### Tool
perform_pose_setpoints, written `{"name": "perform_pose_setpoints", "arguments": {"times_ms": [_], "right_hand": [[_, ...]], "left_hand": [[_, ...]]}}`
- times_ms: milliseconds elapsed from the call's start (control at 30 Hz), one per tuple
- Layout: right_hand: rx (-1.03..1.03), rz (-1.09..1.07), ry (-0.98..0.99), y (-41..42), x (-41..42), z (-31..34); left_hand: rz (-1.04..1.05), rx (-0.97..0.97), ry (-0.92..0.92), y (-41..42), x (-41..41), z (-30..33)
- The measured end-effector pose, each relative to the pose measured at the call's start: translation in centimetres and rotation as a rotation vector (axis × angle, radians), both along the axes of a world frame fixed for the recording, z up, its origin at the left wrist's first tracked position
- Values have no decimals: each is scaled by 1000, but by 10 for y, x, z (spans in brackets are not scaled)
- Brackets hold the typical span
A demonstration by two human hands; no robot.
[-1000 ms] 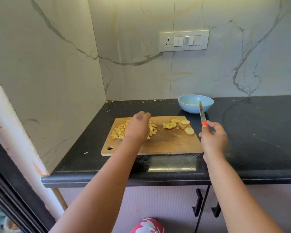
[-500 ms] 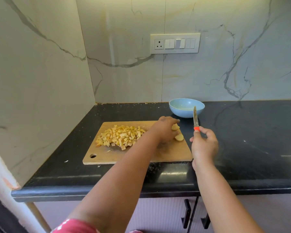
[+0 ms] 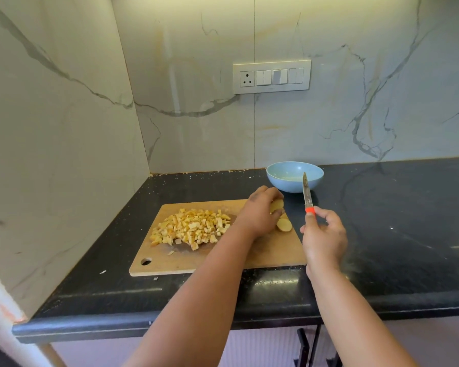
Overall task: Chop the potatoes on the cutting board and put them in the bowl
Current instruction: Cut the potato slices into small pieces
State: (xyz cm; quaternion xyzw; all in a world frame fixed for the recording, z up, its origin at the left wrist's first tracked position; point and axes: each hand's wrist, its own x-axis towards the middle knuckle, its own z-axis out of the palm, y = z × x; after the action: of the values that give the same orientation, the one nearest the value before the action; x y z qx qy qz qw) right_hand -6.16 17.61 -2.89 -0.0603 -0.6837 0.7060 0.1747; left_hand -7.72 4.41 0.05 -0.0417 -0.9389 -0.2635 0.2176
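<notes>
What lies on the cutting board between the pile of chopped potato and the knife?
In the head view, the left hand gripping potato slices, with one more slice lying beside it.

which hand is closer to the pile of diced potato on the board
Left. The left hand sits on the cutting board just right of the diced potato pile, holding potato slices. The right hand is farther right, past the board's edge, holding the knife.

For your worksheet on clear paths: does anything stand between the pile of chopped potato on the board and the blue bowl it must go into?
Partly. The left hand, gripping potato slices, lies between the chopped pile and the bowl. The right hand's knife points up in front of the bowl's near side. Nothing else intervenes.
</notes>
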Motion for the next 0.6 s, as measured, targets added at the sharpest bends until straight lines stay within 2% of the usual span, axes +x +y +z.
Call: {"name": "perform_pose_setpoints", "arguments": {"times_ms": [200, 600], "right_hand": [[17, 15, 11, 2, 3, 0], [93, 35, 5, -2, 2, -2]], "left_hand": [[31, 31, -80, -1, -2, -5], [113, 235, 52, -7, -1, -7]]}}
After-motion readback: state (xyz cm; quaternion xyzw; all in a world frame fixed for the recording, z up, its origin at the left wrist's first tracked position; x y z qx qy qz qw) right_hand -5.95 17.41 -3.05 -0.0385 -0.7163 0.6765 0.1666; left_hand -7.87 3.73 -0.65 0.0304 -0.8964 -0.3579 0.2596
